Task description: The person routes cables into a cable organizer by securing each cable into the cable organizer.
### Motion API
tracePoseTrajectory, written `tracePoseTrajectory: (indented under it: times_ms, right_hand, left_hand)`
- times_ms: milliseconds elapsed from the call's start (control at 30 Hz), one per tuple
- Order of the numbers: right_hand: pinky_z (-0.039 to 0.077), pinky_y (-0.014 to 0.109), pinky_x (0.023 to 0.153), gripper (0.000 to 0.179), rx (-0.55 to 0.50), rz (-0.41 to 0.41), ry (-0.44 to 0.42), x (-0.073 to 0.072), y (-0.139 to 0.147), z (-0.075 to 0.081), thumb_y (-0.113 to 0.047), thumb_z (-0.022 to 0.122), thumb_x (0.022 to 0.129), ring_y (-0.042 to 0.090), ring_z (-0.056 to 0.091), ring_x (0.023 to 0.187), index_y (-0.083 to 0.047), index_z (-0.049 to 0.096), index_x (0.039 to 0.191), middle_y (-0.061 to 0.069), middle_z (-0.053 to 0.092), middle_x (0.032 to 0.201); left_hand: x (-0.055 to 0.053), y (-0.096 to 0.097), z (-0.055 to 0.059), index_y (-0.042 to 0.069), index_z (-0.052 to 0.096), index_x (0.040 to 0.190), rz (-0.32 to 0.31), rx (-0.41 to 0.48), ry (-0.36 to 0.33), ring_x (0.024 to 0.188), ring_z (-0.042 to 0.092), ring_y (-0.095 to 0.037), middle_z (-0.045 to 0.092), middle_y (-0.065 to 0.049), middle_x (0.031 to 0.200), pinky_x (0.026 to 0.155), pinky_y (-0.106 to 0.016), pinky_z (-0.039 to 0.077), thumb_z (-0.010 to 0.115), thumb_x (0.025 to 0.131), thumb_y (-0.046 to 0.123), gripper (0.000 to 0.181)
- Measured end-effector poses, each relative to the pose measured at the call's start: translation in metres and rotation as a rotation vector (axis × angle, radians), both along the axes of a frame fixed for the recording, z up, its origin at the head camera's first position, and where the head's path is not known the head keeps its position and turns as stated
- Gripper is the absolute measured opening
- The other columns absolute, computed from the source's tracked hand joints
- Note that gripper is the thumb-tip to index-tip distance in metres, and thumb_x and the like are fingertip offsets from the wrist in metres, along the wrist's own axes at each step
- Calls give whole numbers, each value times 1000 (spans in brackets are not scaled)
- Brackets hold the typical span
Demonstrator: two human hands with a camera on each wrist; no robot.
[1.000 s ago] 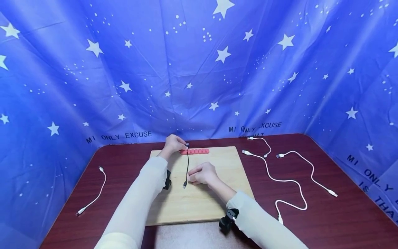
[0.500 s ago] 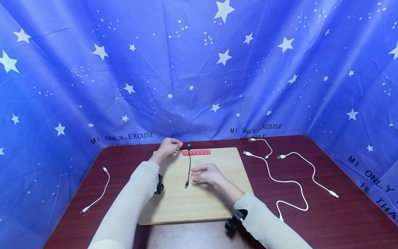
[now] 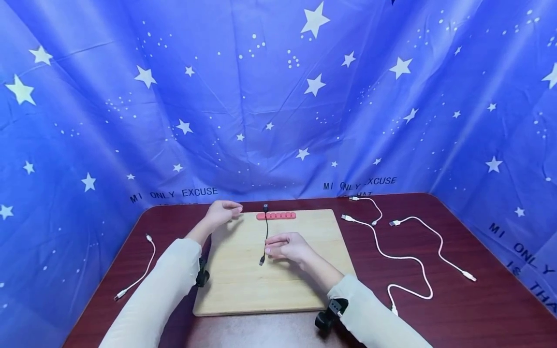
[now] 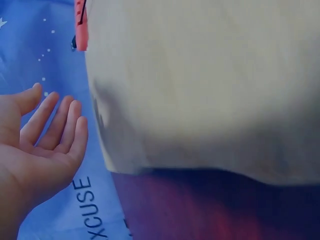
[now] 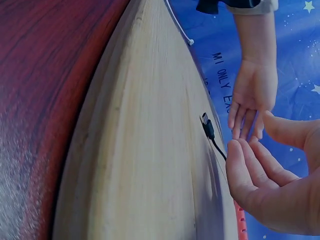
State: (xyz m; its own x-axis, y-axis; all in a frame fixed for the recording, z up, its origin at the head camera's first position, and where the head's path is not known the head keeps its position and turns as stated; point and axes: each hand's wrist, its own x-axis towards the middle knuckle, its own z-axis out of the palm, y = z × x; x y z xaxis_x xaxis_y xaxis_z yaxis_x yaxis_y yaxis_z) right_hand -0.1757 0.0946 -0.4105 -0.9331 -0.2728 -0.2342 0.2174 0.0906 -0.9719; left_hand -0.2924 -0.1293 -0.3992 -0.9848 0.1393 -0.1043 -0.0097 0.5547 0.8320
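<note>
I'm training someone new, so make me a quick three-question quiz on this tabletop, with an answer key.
1. Count: how many white cables lie to the right of the wooden board?
2. Fill in the blank: the hand whose fingers are nearer the free lower plug of the black cable is the ____ one.
3. True or false: the black cable crosses the red strip nearer its left end than its right.

Key: 1. Three. 2. Right. 3. True.
</note>
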Motion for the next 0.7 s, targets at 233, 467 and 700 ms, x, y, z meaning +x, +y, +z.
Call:
tracePoseTrajectory:
  times_ms: [233, 467, 700]
  right_hand:
    - [61, 38, 89, 39, -12, -2, -6, 1, -7, 1, 0, 66, 86, 15, 70, 89, 13, 57, 123, 29, 64, 119]
    - [61, 34, 87, 37, 1, -14, 15, -1, -13, -3, 1, 67, 85, 18, 71, 93, 11, 59, 120, 28, 66, 116]
    - [60, 29, 89, 38, 48, 8, 36, -2, -21, -3, -4, 69, 84, 14, 70, 94, 8, 62, 119, 23, 69, 114]
  left_hand:
    - [8, -16, -13, -1, 68, 113, 38, 56, 47, 83, 72, -18, 73, -18, 105, 71, -22, 58, 64, 92, 17, 28]
    - [15, -27, -14, 1, 68, 114, 61, 32, 28, 80, 69, -13, 74, -16, 103, 71, -22, 57, 63, 92, 19, 29]
    - [24, -45, -11, 0, 67, 116, 86, 11, 24, 85, 71, -14, 74, -16, 103, 80, -26, 59, 64, 92, 19, 31]
